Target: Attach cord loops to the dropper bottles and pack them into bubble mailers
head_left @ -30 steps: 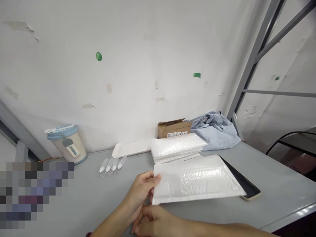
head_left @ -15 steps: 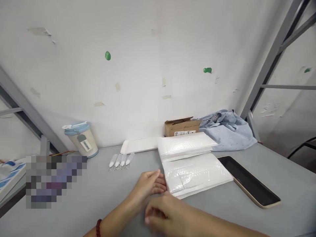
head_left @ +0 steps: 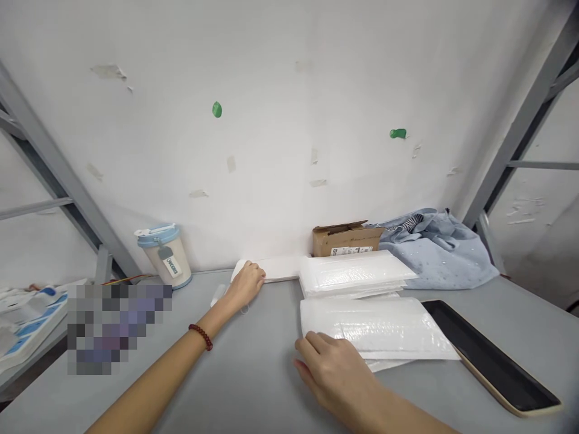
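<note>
My left hand (head_left: 246,284) reaches to the back of the table, its fingers curled over the left part of a flat white card stack (head_left: 283,268). Partly covered by its wrist are small white tags (head_left: 219,294) with thin string loops. My right hand (head_left: 332,367) lies at the near left corner of the front pile of white bubble mailers (head_left: 384,331). Its fingers are bent, with the thumb apart, and no object shows between them. Behind lies a second pile of bubble mailers (head_left: 355,271), which touches the card stack's right end.
An opened cardboard box (head_left: 353,239) and a light blue cloth (head_left: 441,256) are against the wall. To the right lies a dark tray with a beige rim (head_left: 493,355). On the left stand a blue-lidded cup (head_left: 169,259) and a power strip (head_left: 34,325). Metal frames flank the table.
My left hand has moved away from the mailers, left and back onto the white card stack. My right hand has shifted right and forward to the front mailers, and the view has moved slightly.
</note>
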{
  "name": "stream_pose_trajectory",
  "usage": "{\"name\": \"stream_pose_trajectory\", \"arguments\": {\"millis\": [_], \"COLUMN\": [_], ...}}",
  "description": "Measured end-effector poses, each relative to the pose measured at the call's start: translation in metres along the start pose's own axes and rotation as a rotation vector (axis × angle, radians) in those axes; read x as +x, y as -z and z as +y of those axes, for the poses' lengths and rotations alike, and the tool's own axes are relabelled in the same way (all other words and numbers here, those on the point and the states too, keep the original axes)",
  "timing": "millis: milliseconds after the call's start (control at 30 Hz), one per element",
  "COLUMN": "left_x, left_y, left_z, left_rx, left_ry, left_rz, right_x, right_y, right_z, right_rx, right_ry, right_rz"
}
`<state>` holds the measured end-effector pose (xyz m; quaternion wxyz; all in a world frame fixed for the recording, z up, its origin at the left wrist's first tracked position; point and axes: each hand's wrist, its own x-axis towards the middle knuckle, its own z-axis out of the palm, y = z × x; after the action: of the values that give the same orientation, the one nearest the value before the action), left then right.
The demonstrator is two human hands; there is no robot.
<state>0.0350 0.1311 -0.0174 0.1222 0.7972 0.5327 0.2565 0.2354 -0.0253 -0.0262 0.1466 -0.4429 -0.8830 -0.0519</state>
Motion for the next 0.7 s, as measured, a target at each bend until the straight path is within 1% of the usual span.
{"name": "stream_pose_trajectory", "arguments": {"millis": [67,167,233,300,367,400,467,533,700], "left_x": [-0.006,-0.023,-0.037,-0.049,-0.056,-0.058,-0.058,-0.057,-0.056], "left_y": [-0.001,-0.002,-0.004,-0.009,-0.015,-0.018,-0.023,-0.025,-0.025], "left_z": [0.008,0.031,0.049,0.067,0.080,0.084,0.091,0.096,0.107], "left_rx": [-0.007,-0.061,-0.146,-0.269,-0.397,-0.453,-0.542,-0.604,-0.857], "left_ry": [0.024,0.094,0.135,0.170,0.220,0.247,0.298,0.337,0.454], "left_rz": [0.012,0.000,-0.087,-0.227,-0.354,-0.396,-0.430,-0.432,-0.525], "right_x": [0.001,0.001,0.000,-0.002,-0.004,-0.005,-0.006,-0.005,-0.002], "right_y": [0.000,0.001,0.003,0.003,0.001,-0.002,-0.009,-0.017,-0.029], "right_z": [0.004,0.011,0.016,0.022,0.028,0.031,0.036,0.038,0.025], "right_rx": [-0.082,-0.154,-0.179,-0.224,-0.308,-0.357,-0.442,-0.500,-0.538], "right_ry": [0.003,-0.013,-0.025,-0.030,-0.048,-0.062,-0.090,-0.107,-0.144], "right_rz": [0.006,0.008,0.000,0.005,0.041,0.066,0.113,0.157,0.253]}}
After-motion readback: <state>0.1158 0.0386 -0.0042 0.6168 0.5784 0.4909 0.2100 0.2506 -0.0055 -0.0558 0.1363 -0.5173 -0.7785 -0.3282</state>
